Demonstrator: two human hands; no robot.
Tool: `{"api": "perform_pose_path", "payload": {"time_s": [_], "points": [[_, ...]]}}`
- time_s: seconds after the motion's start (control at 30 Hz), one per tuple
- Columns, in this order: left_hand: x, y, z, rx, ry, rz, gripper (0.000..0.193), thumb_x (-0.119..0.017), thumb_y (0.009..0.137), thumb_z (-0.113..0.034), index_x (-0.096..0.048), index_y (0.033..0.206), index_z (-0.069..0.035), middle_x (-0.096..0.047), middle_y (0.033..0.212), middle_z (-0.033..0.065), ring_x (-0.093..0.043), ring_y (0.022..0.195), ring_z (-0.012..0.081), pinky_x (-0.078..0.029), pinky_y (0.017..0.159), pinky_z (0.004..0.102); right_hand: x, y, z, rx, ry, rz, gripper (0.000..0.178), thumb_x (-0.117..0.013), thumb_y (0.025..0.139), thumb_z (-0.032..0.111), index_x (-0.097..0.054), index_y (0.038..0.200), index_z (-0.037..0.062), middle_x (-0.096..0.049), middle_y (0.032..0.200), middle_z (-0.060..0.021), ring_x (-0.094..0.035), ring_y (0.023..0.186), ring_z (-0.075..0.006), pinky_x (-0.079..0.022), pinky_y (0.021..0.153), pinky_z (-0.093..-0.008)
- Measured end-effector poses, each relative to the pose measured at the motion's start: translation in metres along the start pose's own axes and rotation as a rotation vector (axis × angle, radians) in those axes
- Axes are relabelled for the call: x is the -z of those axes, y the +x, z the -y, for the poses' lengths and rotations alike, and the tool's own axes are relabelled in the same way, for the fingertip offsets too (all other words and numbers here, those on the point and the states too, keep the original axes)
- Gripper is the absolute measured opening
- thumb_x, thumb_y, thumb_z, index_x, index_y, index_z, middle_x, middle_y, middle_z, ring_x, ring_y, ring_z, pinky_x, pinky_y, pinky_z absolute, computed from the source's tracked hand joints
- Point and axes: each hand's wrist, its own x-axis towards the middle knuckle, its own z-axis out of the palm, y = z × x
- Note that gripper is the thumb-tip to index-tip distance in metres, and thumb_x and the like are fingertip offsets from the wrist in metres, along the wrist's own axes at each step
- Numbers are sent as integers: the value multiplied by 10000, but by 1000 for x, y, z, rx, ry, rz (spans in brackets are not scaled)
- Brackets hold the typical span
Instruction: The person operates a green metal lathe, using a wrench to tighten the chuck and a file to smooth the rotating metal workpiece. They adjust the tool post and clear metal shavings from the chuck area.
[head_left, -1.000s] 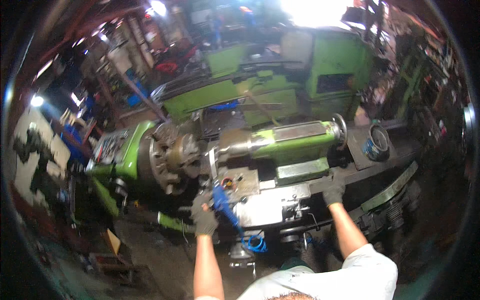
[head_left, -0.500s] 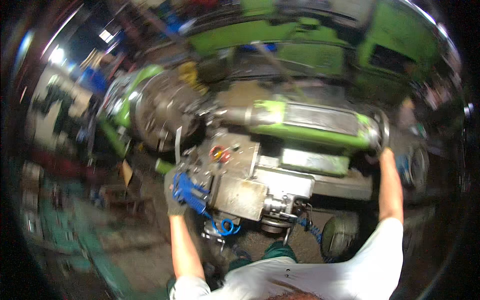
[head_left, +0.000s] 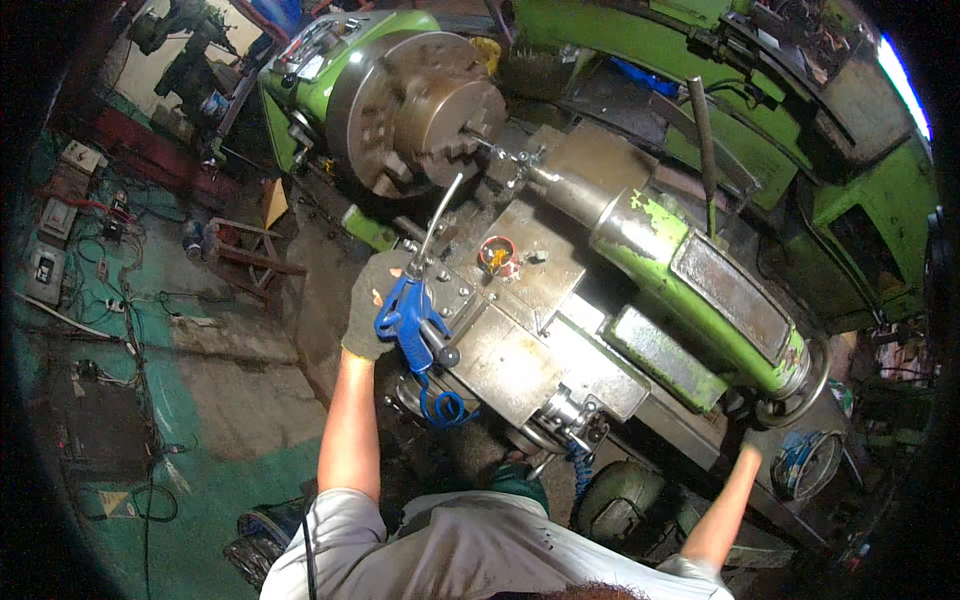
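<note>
My left hand (head_left: 366, 312), in a dark grey glove, is at the lathe's tool post, against a blue air blow gun (head_left: 407, 318). The gun's thin nozzle points up toward the chuck (head_left: 440, 118). Its handle lies uncovered on top, and my fingers are partly hidden beside and behind it. Just right of the gun is a black ball-ended lever (head_left: 447, 355). On the right, my right hand (head_left: 760, 438) is blurred and dark, low beside the tailstock handwheel (head_left: 822, 380); its fingers do not show clearly. A drill chuck (head_left: 510, 165) projects from the green tailstock (head_left: 650, 240) toward the workpiece.
A small red cup (head_left: 497, 256) sits on the carriage (head_left: 545, 235). A coiled blue hose (head_left: 447, 408) hangs below the gun. A round stool (head_left: 620, 500) is near my legs, and a bucket (head_left: 808, 463) stands at right. Cables and boxes lie on the green floor at left.
The view has swung, so the lathe now slants down to the right. My right hand has gone from the handwheel's rim to lower beside it. My left hand stays by the blow gun.
</note>
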Motion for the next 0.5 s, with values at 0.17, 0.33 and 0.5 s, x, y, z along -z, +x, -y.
{"api": "perform_pose_path", "payload": {"time_s": [0.17,0.33,0.5], "points": [[-12,15,-39,-68,185,25,430,-609,1046,-415,-685,1212,-26,-680,1222,102,-651,1105,235,-511,989,385,8,121,9,-302,-185,427,601,-608,1017,382,-533,1487,15,-614,1471,-192,-593,1307,-368,-427,1112,-444],[-8,3,-26,-40,-87,54,587,-582,1032,-564,-673,1253,-29,-678,1246,108,-652,1135,214,-514,1004,390,66,-35,-8,-242,-179,399,643,-602,1012,399,-508,1490,-20,-617,1452,-224,-626,1254,-401,-463,1059,-489],[-1,15,-28,-169,60,100,750,-527,998,-713,-662,1247,-19,-658,1270,115,-632,1177,238,-494,1052,423,114,-282,32,-491,-303,840,436,-589,1002,323,-701,1211,-43,-666,1278,-314,-645,1159,-467,-498,958,-530]]}}
